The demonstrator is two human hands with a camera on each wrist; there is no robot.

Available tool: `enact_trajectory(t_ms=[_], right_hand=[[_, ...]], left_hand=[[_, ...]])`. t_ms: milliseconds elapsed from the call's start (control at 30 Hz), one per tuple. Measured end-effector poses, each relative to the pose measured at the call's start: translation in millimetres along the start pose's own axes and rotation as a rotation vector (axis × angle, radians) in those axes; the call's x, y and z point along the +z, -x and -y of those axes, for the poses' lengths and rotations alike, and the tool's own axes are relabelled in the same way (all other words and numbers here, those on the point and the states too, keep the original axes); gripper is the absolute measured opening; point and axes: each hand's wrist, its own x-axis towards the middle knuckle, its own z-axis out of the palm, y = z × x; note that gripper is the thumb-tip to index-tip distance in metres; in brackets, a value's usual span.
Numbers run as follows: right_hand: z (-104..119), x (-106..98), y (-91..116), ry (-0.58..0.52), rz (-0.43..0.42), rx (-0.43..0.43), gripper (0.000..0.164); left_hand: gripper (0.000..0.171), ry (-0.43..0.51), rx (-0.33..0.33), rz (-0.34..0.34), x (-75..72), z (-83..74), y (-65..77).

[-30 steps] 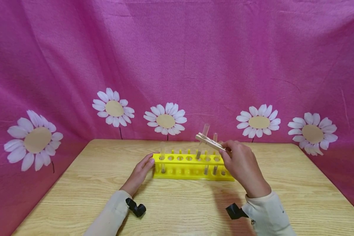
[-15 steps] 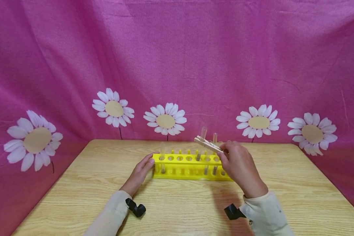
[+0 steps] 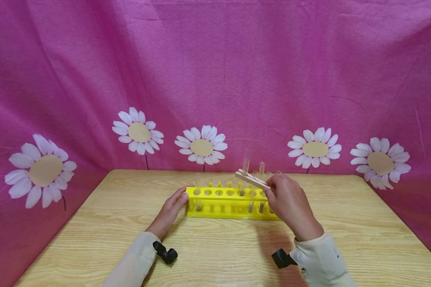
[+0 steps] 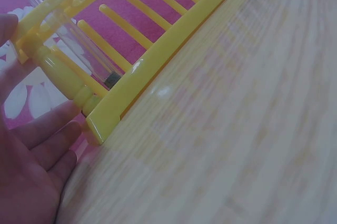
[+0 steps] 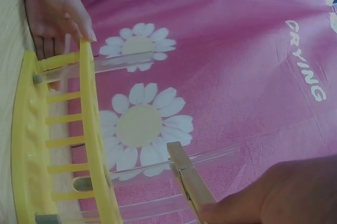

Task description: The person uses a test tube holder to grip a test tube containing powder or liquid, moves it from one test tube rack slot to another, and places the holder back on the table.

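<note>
My left hand (image 3: 169, 215) grips the left end of a yellow test tube rack (image 3: 222, 197), thumb at the upper shelf and fingers by the end post (image 4: 58, 71). My right hand (image 3: 293, 203) pinches the rear of a wooden test tube clamp (image 3: 252, 179). The clamp's front end holds a clear test tube (image 3: 246, 165), standing almost upright. In the right wrist view that tube's dark-filled bottom (image 5: 82, 184) is through a hole of the upper shelf, above the base. My right hand hides the rack's right end.
Another tube (image 3: 198, 182) stands in the rack's leftmost hole. Several more (image 3: 261, 169) stand right of the clamped one, close beside the clamp. The rack sits on a wood-grain table (image 3: 215, 251), with a pink flowered curtain (image 3: 215, 79) behind.
My right hand has moved slightly left and down with the clamp. The clamped tube has sunk lower into its hole and turned from tilted to nearly upright. My left hand has stayed still.
</note>
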Motion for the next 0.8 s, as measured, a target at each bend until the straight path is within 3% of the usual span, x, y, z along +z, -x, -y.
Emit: enact_trajectory(t_ms=[800], right_hand=[[-4.7, 7.5, 0.3, 0.040, 0.067, -0.032, 0.012]], left_hand=[[0.047, 0.013, 0.029, 0.010, 0.3, -1.3, 0.8]])
